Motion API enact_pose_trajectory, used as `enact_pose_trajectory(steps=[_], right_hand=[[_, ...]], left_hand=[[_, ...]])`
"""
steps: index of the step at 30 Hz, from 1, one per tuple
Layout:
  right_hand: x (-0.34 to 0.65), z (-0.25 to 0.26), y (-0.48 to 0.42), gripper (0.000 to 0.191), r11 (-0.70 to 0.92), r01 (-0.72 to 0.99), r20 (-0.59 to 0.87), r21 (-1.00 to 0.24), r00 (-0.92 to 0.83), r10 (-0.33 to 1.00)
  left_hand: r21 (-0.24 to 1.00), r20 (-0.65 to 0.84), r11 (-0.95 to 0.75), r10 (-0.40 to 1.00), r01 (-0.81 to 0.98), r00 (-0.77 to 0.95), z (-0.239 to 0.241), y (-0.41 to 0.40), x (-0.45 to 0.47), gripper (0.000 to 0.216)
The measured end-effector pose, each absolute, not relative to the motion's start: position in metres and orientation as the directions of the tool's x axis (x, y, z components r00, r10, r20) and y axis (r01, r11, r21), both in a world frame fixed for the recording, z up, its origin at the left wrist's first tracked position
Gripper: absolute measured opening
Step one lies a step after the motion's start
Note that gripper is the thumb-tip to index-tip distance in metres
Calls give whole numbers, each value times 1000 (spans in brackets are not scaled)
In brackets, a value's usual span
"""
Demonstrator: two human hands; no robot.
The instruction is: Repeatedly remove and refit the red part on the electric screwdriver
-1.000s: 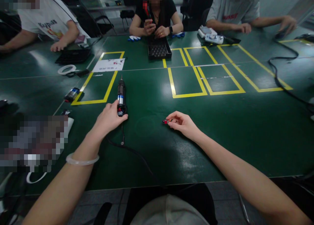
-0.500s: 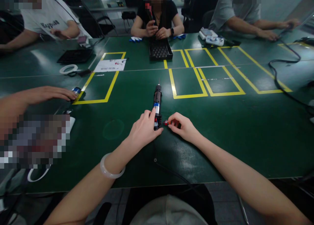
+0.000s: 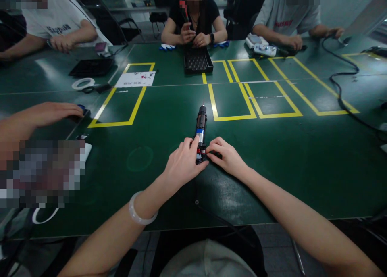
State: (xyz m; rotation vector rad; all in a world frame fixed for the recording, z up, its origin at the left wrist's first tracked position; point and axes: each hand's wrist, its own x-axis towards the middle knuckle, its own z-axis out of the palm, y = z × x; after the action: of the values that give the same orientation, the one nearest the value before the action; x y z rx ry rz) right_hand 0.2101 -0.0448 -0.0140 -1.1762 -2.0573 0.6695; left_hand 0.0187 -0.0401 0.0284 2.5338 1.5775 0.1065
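A slim black and silver tool with a blue band, like an electric screwdriver [image 3: 200, 126], lies on the green table with its thin tip pointing away from me. My left hand [image 3: 184, 162] is closed around its near end from the left, thumb below. Red and black parts show in the tool's exposed lower section. My right hand [image 3: 223, 153] meets that section from the right, thumb and forefinger pinched on a small red piece [image 3: 203, 151]. The fingertips hide most of this piece, and whether it sits inside the tool I cannot tell.
Yellow tape outlines [image 3: 234, 118] mark the table [image 3: 169, 204]. A black tray [image 3: 198, 61] stands before a person opposite. A white paper sheet [image 3: 135, 80] and a tape roll [image 3: 83, 84] lie left. A co-worker's hand [image 3: 57, 112] rests at left. A dark cable [image 3: 338, 87] curves at right.
My left hand has shifted slightly right with the tool. The red piece in my right fingers, apart from the tool before, is now against its side. The co-worker's hand at left has moved left.
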Motion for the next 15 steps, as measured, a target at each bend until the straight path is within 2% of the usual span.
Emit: enact_pose_trajectory(steps=[15], right_hand=[[214,-11,-49,20,457,482,323,-747,-338,884]], left_hand=[[58,-33,-410,910,910,412,34,-24,21,72]])
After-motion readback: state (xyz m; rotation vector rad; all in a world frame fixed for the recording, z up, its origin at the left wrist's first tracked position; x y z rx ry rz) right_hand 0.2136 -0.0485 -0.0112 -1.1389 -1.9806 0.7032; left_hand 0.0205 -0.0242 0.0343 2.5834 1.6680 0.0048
